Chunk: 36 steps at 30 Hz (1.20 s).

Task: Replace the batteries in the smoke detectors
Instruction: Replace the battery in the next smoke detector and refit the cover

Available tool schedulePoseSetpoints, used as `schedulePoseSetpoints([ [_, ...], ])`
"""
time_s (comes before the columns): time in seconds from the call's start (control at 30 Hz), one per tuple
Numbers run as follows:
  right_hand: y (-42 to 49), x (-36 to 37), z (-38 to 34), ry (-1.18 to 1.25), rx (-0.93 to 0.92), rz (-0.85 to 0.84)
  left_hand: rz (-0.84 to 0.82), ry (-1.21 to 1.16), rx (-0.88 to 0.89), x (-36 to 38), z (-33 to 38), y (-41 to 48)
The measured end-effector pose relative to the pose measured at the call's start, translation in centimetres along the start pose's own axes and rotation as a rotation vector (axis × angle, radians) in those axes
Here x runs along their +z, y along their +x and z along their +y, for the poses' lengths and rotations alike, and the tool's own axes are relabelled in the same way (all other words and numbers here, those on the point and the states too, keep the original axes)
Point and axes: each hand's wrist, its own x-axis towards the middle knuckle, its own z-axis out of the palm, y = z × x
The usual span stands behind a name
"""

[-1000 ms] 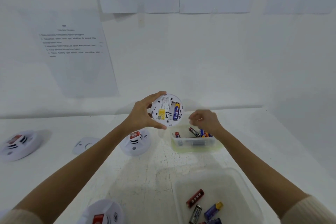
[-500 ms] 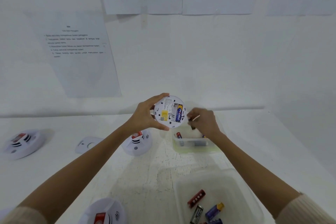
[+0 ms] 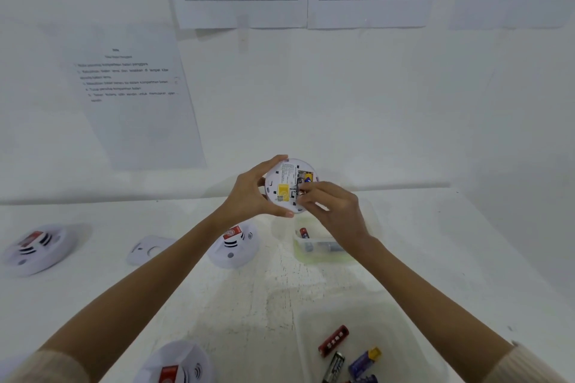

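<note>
Your left grip (image 3: 249, 193) holds the open detector (image 3: 284, 186), one battery (image 3: 308, 178) inside; your right grip (image 3: 336, 211) pinches, it seems, a second battery (image 3: 300, 193); other detectors (image 3: 231, 246) on the surface (image 3: 249, 289) probably wait.

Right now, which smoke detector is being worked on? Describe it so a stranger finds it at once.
Start at the white table and look above its far edge. There the left hand holds up a smoke detector; the three others lie face up on the table, but this one shows its back, with a yellow label.
</note>
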Motion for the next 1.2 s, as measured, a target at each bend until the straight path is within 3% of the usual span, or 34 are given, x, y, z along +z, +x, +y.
schedulePoseSetpoints([
  [0.13, -0.2, 0.2, 0.0, 0.033, 0.109, -0.065, -0.005, -0.004, 0.011, -0.1, -0.2, -0.3],
  [0.23, 0.5, 0.0, -0.3, 0.074, 0.375, -0.111, 0.002, -0.024, 0.012, 0.0, -0.3, -0.5],
  [0.33, 1.1, -0.5, -0.2, 0.346, 0.708, -0.267, 0.015, -0.017, 0.029, -0.2, -0.3, -0.5],
  [0.4, 1.3, -0.4, -0.5, 0.487, 0.793, -0.332, 0.007, -0.01, 0.035, -0.3, -0.5, -0.4],
  [0.87, 1.2, 0.3, -1.5, 0.609, 1.017, -0.163, -0.013, 0.057, 0.092, 0.4, -0.5, -0.2],
  [1.03, 0.5, -0.4, -0.5, 0.508, 0.882, -0.256, -0.025, 0.01, 0.06, 0.4, -0.6, -0.4],
  [1.2, 0.6, -1.6, 0.5, 0.488, 0.771, -0.455, -0.059, -0.039, 0.028, -0.2, -0.6, -0.9],
])
